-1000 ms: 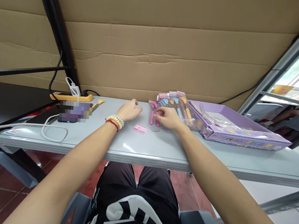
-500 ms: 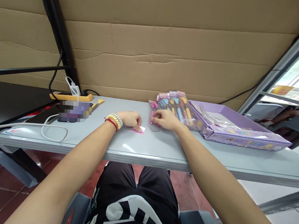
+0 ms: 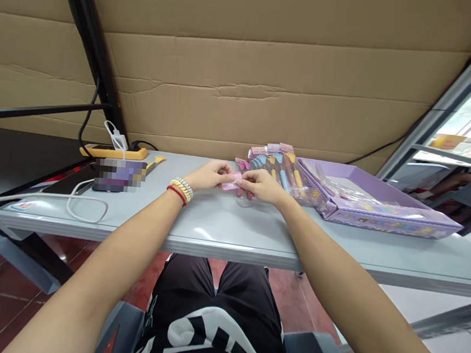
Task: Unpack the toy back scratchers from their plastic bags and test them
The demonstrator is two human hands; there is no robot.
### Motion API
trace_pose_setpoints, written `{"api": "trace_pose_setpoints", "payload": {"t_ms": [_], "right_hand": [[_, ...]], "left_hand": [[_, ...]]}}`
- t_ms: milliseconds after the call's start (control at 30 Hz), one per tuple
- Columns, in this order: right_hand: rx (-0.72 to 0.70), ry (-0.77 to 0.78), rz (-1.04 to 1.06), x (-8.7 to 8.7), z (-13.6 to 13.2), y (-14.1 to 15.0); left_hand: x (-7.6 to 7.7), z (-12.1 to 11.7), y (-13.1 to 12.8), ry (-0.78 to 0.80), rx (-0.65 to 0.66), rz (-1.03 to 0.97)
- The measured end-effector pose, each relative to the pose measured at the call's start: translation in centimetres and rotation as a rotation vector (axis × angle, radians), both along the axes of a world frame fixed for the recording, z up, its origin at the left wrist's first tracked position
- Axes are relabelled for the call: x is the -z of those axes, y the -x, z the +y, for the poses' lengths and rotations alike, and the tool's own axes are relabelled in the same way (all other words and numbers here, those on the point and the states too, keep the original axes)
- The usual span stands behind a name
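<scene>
Between my hands, a small pink card (image 3: 230, 182) is held up just above the grey tabletop (image 3: 199, 217). My left hand (image 3: 211, 175) pinches its left end. The fingers of my right hand (image 3: 260, 185) are closed on its right end, near a pink pen-like item (image 3: 242, 165) in clear plastic, which is partly hidden behind that hand. Directly beyond my right hand lie several plastic-wrapped pen-like items (image 3: 280, 169) in blue, yellow and pink, side by side.
An open purple box (image 3: 384, 218) with clear plastic wrap in it stands at the right. To the left are a yellow power strip (image 3: 138, 154) with a white plug, a blurred-out phone-like object (image 3: 115, 176) and a looped white cable (image 3: 87, 220). Cardboard (image 3: 243, 89) walls the back.
My left hand has lifted the pink card off the tabletop and brought it right. My right hand has left the lower part of the pink item and now meets the card.
</scene>
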State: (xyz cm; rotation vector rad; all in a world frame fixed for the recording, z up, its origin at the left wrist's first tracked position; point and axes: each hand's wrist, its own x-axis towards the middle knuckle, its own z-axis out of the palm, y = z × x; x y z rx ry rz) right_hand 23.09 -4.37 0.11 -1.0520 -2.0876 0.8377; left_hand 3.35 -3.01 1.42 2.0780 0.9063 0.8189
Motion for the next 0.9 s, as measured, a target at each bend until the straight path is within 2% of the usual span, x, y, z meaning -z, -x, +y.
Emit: {"api": "trace_pose_setpoints", "payload": {"t_ms": [100,200,300,400,533,633,767,900], "right_hand": [[0.058,-0.021,0.005,-0.2,-0.1,0.0],[0.114,-0.105,-0.148,-0.2,-0.1,-0.1],[0.146,-0.219,-0.391,0.1,0.1,-0.2],[0.137,-0.248,-0.496,0.3,0.2,-0.1],[0.159,-0.23,-0.47,0.2,0.1,-0.1],[0.165,-0.224,-0.472,0.1,0.1,-0.1],[0.168,-0.219,-0.486,0.1,0.1,-0.1],[0.219,-0.232,-0.52,0.0,0.1,0.0]], "left_hand": [[-0.1,0.4,0.2,-0.041,-0.183,-0.135],[0.0,1.3,0.7,-0.071,-0.44,-0.232],[0.5,2.1,1.3,-0.076,-0.587,-0.121],[1.2,2.6,1.8,-0.141,-0.639,0.107],[2.0,2.9,2.0,-0.241,-0.675,0.426],[2.2,3.0,2.1,-0.235,-0.712,0.592],[2.1,2.9,2.1,-0.231,-0.756,0.707],[2.1,2.7,1.9,-0.288,-0.736,0.698]]}}
